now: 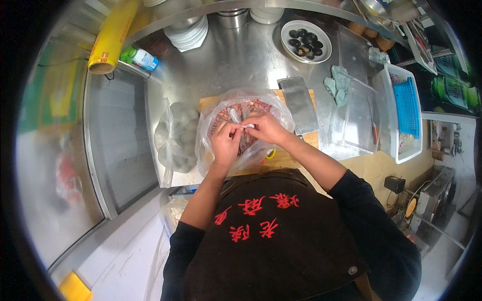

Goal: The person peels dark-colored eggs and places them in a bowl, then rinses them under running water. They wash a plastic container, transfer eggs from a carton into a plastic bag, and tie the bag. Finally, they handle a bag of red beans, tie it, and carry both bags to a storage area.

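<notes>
Before me a clear plastic bag (211,124) with reddish food pieces, which look like raw meat, rests on a wooden cutting board (312,141). My left hand (226,141) pinches a twisted piece of thin clear plastic above the bag's middle. Close beside it, my right hand (266,128) grips the same twisted plastic, fingertips nearly touching the left ones. A cleaver with a wide steel blade (299,105) lies on the board to the right. Left of the board sits a tied plastic bag (177,137) with grayish contents that I cannot make out.
A white bowl of dark eggs (327,47) stands at the back of the steel counter (241,67). Stacked white plates (190,35) are at back left. A green cloth (340,86), a clear plastic lid (357,120) and a white bin (418,150) with a blue basket (406,107) are at right.
</notes>
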Available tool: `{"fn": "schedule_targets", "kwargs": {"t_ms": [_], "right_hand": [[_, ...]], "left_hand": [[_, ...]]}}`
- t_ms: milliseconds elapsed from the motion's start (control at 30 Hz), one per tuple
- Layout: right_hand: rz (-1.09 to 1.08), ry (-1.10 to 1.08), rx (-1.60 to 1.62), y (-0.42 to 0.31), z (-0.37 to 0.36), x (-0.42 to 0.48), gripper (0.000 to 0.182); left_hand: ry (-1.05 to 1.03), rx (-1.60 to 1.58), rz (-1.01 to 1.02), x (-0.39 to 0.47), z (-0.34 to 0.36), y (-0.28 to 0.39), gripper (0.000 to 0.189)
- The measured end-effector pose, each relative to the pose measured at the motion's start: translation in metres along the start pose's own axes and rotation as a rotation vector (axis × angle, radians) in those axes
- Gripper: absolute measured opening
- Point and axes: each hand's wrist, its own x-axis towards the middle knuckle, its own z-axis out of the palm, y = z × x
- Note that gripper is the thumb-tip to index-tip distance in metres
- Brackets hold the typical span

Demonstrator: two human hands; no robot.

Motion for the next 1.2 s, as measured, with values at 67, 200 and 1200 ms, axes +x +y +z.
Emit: {"fn": "schedule_targets", "kwargs": {"t_ms": [67, 200, 1200], "right_hand": [[0.023, -0.012, -0.013, 0.006, 0.002, 0.000, 0.016], [0.069, -0.096, 0.031, 0.013, -0.001, 0.010, 0.019], [0.231, -0.146, 0.091, 0.004, -0.014, 0.020, 0.018]], "left_hand": [[-0.004, 0.048, 0.037, 0.001, 0.002, 0.001, 0.014], [0.013, 0.165, 0.089, 0.001, 0.008, -0.002, 0.021], [-0.058, -0.357, -0.418, 0.000, 0.019, -0.024, 0.012]]}}
